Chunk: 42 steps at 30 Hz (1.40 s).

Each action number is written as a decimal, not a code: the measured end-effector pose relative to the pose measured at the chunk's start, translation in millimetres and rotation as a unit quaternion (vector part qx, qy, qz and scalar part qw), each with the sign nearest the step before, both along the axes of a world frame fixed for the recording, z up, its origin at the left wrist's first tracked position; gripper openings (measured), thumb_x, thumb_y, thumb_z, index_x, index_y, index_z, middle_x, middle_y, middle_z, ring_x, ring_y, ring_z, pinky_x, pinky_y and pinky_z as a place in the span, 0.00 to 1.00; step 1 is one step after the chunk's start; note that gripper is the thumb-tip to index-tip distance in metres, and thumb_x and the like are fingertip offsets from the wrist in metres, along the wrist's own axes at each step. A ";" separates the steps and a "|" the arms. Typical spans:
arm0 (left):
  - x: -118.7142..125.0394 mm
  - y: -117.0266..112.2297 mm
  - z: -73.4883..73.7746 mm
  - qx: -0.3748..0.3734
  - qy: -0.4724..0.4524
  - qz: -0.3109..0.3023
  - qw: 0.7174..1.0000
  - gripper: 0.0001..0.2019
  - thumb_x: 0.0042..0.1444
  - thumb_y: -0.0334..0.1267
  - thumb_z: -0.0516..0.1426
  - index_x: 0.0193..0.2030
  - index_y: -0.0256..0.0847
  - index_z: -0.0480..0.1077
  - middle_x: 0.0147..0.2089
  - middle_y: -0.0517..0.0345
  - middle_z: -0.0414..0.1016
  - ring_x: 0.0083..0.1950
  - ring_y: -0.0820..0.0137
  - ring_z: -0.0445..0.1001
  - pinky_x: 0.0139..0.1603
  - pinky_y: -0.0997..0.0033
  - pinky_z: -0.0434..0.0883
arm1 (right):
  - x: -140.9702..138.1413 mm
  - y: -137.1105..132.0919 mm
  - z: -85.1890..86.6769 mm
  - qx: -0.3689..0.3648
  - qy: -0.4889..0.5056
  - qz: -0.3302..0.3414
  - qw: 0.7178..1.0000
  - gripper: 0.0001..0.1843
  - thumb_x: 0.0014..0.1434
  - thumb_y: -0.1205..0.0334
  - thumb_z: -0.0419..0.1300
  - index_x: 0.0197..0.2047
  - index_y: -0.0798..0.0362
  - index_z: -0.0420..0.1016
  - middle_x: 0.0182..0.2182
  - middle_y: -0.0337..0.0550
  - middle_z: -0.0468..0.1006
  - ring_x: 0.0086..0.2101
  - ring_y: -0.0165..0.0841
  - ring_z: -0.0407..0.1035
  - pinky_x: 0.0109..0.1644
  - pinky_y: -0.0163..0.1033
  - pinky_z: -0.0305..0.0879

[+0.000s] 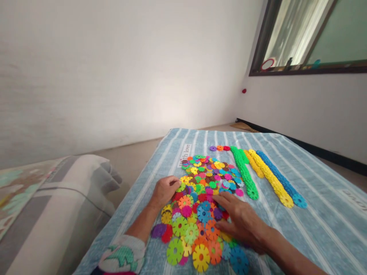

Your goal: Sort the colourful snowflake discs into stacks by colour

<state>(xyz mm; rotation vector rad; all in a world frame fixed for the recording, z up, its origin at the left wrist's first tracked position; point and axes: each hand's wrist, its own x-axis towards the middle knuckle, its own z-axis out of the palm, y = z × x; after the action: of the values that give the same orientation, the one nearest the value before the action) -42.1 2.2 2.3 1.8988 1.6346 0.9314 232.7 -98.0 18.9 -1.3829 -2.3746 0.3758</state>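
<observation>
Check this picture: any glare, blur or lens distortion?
Head view: soft light brightens the white wall, without harsh glare on the pile of multicoloured plastic notched discs; head view: its far discs look less crisp than near ones; head view: the dark-framed window leans, apparently wide-angle stretch.

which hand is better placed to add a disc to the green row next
Probably the right hand: it is at the side of the pile of discs nearer the green row, while the left hand is at the pile's opposite side.
</observation>
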 end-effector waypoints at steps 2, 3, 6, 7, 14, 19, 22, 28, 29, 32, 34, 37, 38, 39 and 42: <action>1.3 -1.1 1.7 0.001 0.000 -0.007 1.000 0.15 0.48 0.47 0.54 0.28 0.38 0.76 0.28 0.58 0.78 0.32 0.67 0.74 0.35 0.71 0.68 | -19.6 4.1 0.6 0.008 -0.024 0.002 1.000 0.31 0.52 0.61 0.63 0.60 0.52 0.66 0.56 0.52 0.69 0.52 0.46 0.66 0.54 0.50 0.65; 1.9 -1.4 2.4 0.001 0.003 -0.011 1.000 0.15 0.48 0.47 0.54 0.28 0.38 0.76 0.28 0.58 0.78 0.31 0.68 0.74 0.35 0.71 0.67 | -27.9 5.9 0.9 0.012 -0.026 0.006 1.000 0.31 0.53 0.61 0.63 0.60 0.52 0.66 0.55 0.52 0.69 0.52 0.46 0.65 0.54 0.50 0.65; 3.3 -2.4 4.7 -0.001 0.008 -0.020 1.000 0.15 0.49 0.48 0.54 0.28 0.38 0.75 0.28 0.59 0.78 0.31 0.68 0.73 0.35 0.72 0.67 | -49.2 8.7 1.9 0.026 -0.014 0.033 0.999 0.25 0.56 0.64 0.61 0.58 0.51 0.66 0.51 0.50 0.71 0.50 0.43 0.65 0.53 0.47 0.65; 3.6 -2.7 5.4 -0.002 0.008 -0.021 1.000 0.15 0.49 0.48 0.54 0.28 0.38 0.75 0.28 0.59 0.78 0.31 0.68 0.73 0.35 0.72 0.67 | -55.5 8.4 2.2 0.033 -0.010 0.045 0.998 0.23 0.57 0.65 0.60 0.56 0.51 0.67 0.49 0.49 0.71 0.49 0.42 0.65 0.53 0.46 0.65; 3.1 -2.1 4.4 -0.004 0.005 -0.024 1.000 0.16 0.49 0.47 0.54 0.31 0.37 0.76 0.30 0.57 0.79 0.33 0.67 0.75 0.37 0.71 0.68 | -81.7 -9.3 -0.8 0.075 -0.018 0.121 0.990 0.07 0.60 0.64 0.58 0.43 0.52 0.69 0.42 0.45 0.72 0.42 0.39 0.65 0.45 0.42 0.64; 3.4 0.1 2.4 0.002 0.016 -0.025 1.000 0.15 0.49 0.47 0.54 0.31 0.38 0.76 0.31 0.58 0.80 0.33 0.67 0.75 0.37 0.71 0.68 | -67.7 -14.1 0.2 0.080 0.017 0.153 0.985 0.03 0.64 0.66 0.53 0.40 0.53 0.68 0.41 0.45 0.72 0.41 0.34 0.66 0.45 0.38 0.62; 4.6 -0.7 4.2 0.004 0.022 -0.020 1.000 0.15 0.48 0.47 0.54 0.30 0.38 0.76 0.30 0.58 0.79 0.32 0.67 0.75 0.37 0.71 0.68 | -55.0 -14.5 0.7 0.081 -0.002 0.145 0.986 0.05 0.65 0.65 0.52 0.37 0.53 0.67 0.36 0.43 0.73 0.37 0.34 0.66 0.41 0.37 0.61; 5.7 -0.3 4.0 0.001 0.024 -0.021 0.999 0.15 0.48 0.48 0.53 0.29 0.39 0.75 0.29 0.58 0.79 0.33 0.67 0.74 0.36 0.71 0.67 | -50.0 -7.7 0.1 0.093 -0.074 0.171 0.978 0.04 0.63 0.67 0.53 0.37 0.52 0.68 0.37 0.42 0.73 0.40 0.35 0.64 0.43 0.38 0.59; 5.6 0.0 3.4 0.001 0.024 -0.022 0.999 0.16 0.49 0.48 0.53 0.28 0.39 0.75 0.29 0.58 0.79 0.33 0.67 0.74 0.36 0.71 0.67 | -50.7 -1.4 0.4 0.099 -0.082 0.165 0.978 0.04 0.63 0.67 0.53 0.39 0.52 0.68 0.38 0.43 0.73 0.41 0.36 0.64 0.45 0.39 0.59; 5.5 0.6 2.7 -0.001 0.023 -0.021 1.000 0.16 0.48 0.49 0.54 0.28 0.39 0.75 0.29 0.58 0.78 0.32 0.67 0.74 0.36 0.71 0.67 | -50.3 26.8 1.2 0.114 -0.108 0.129 0.979 0.06 0.63 0.67 0.52 0.40 0.52 0.70 0.38 0.44 0.73 0.43 0.37 0.63 0.47 0.40 0.58; 5.7 0.4 3.2 -0.004 0.024 -0.022 0.999 0.16 0.48 0.50 0.54 0.28 0.39 0.75 0.28 0.58 0.78 0.32 0.67 0.74 0.36 0.71 0.67 | -46.5 48.5 1.1 0.114 -0.124 0.108 0.980 0.07 0.63 0.68 0.53 0.40 0.52 0.71 0.40 0.45 0.73 0.45 0.38 0.63 0.48 0.40 0.58; 5.7 0.0 4.1 -0.012 0.021 -0.036 0.999 0.17 0.49 0.51 0.54 0.30 0.38 0.76 0.30 0.57 0.79 0.33 0.67 0.74 0.37 0.71 0.67 | -35.0 74.8 0.5 0.099 -0.138 0.059 0.984 0.09 0.61 0.68 0.54 0.42 0.52 0.73 0.41 0.45 0.74 0.46 0.37 0.63 0.49 0.41 0.58; 5.5 0.0 4.1 -0.014 0.021 -0.042 0.999 0.18 0.49 0.51 0.54 0.31 0.38 0.76 0.30 0.57 0.79 0.33 0.68 0.74 0.37 0.71 0.67 | -30.2 80.1 0.7 0.094 -0.141 0.039 0.985 0.09 0.61 0.69 0.54 0.41 0.52 0.73 0.41 0.46 0.74 0.45 0.37 0.64 0.49 0.41 0.58; 5.3 -0.1 4.1 -0.016 0.022 -0.048 0.998 0.18 0.49 0.52 0.54 0.32 0.38 0.76 0.30 0.57 0.78 0.32 0.68 0.74 0.36 0.72 0.67 | -25.5 83.3 1.1 0.091 -0.142 0.019 0.985 0.09 0.61 0.70 0.53 0.40 0.53 0.74 0.40 0.47 0.74 0.44 0.37 0.65 0.49 0.41 0.58; 4.9 -0.4 4.1 -0.016 0.041 -0.057 0.997 0.19 0.48 0.52 0.55 0.33 0.38 0.77 0.25 0.60 0.75 0.27 0.71 0.70 0.31 0.73 0.64 | -16.5 79.2 4.1 0.090 -0.143 -0.013 0.986 0.08 0.60 0.70 0.54 0.37 0.55 0.74 0.38 0.49 0.74 0.43 0.38 0.65 0.48 0.41 0.59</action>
<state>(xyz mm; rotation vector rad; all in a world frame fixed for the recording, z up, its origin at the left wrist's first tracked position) -37.2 1.8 6.4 2.0087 1.5584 0.7862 216.2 -18.8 23.0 -1.4630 -2.5389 -0.0492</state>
